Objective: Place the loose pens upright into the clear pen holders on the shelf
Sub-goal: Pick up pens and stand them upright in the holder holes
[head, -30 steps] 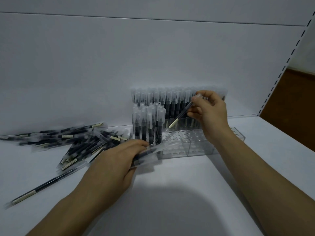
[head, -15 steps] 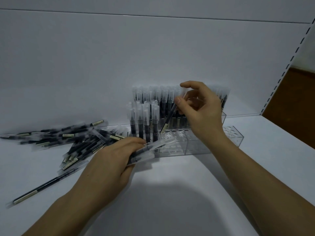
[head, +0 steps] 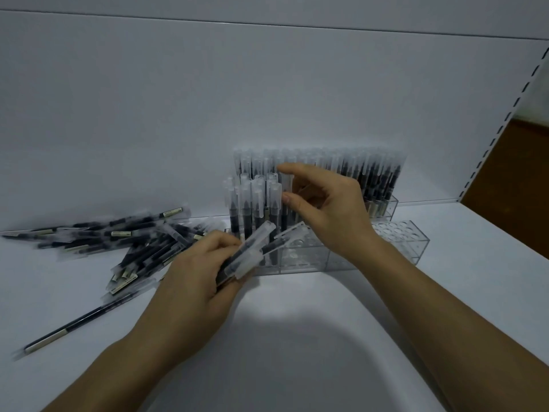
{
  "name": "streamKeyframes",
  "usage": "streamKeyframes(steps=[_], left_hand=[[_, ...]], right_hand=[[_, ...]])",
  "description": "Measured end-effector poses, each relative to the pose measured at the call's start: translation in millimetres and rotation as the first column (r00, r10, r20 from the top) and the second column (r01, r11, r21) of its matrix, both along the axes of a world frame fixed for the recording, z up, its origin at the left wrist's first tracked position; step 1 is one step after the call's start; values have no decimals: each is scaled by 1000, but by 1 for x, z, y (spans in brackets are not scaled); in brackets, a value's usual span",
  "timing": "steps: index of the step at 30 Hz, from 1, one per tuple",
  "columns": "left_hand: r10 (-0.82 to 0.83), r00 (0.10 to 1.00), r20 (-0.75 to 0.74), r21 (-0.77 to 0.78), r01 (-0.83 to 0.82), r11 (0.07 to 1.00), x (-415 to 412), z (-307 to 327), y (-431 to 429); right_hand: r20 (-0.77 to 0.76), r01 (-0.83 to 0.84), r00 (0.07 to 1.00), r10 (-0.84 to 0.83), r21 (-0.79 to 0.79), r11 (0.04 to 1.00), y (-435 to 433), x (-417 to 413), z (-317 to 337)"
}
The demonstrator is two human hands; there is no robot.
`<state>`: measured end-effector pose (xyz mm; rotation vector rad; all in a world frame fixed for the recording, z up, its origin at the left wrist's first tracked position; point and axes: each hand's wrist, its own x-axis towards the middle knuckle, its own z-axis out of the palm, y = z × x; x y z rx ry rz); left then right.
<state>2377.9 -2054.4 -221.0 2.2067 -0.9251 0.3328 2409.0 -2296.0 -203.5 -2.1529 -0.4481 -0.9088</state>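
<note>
Two hands at the holders, one pen going in upright.

Right hand (head: 329,209): thumb and index fingers clamped on the clear cap of a pen (head: 286,181), held vertical against the standing pens at the left end of the front holder (head: 312,258); can't tell if its tip sits in a hole. Left hand (head: 193,281): fingers curled round a bundle of pens (head: 252,248), caps pointing up-right, just in front of that holder. Right part of the front holder shows open holes. Rear holder (head: 384,205), at the shelf (head: 297,352) back edge, packed with upright pens. Loose pens (head: 124,242) lie heaped along the back edge toward the left, with a single pen (head: 74,325) apart, nearer the front-left.
</note>
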Motion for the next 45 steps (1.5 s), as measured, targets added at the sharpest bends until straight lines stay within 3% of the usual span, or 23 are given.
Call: streamKeyframes(steps=[3, 5, 9, 11, 14, 18, 22, 25, 29, 32, 37, 45], left_hand=[[35, 990, -135, -133, -53, 990, -2, 3, 0], [13, 968, -250, -221, -70, 973, -3, 4, -1], [-77, 908, -411, -347, -78, 935, -4, 5, -4], [-121, 889, -442, -366, -55, 929, -4, 3, -3], [-155, 860, -486, -325, -13, 946, -7, 2, -3], [-139, 794, -592, -345, -94, 934, -8, 2, -6], [-82, 892, -444, -362, -95, 927, -2, 0, 0], [-185, 857, -481, -456, -64, 887, 0, -2, 0], [-415, 724, -552, -585, 18, 811, -1, -3, -3], [-357, 798, -485, -546, 42, 837, -2, -4, -5], [-371, 823, -429, -564, 77, 822, -6, 1, -7], [-384, 842, -379, -645, 58, 762, -3, 0, -4]], right_hand=[[22, 71, 997, -72, 42, 997, -1, -6, 0], [71, 57, 995, -71, 184, 981, 0, -14, 5], [27, -244, 966, 257, 424, 872, 7, -35, 23], [-83, -324, 916, 392, 419, 848, 15, -40, 23], [-162, -365, 875, 455, 395, 843, 23, -39, 18], [-157, -336, 873, 461, 491, 804, 18, -39, 24], [-89, -273, 891, 446, 680, 681, -1, -33, 30], [-55, -205, 921, 387, 773, 600, -15, -30, 35], [-57, -109, 957, 284, 838, 535, -27, -26, 38], [-77, -39, 981, 181, 825, 563, -30, -25, 36], [-59, 36, 998, 5, 667, 744, -27, -22, 27], [-17, 22, 1000, -15, 531, 847, -21, -18, 19]])
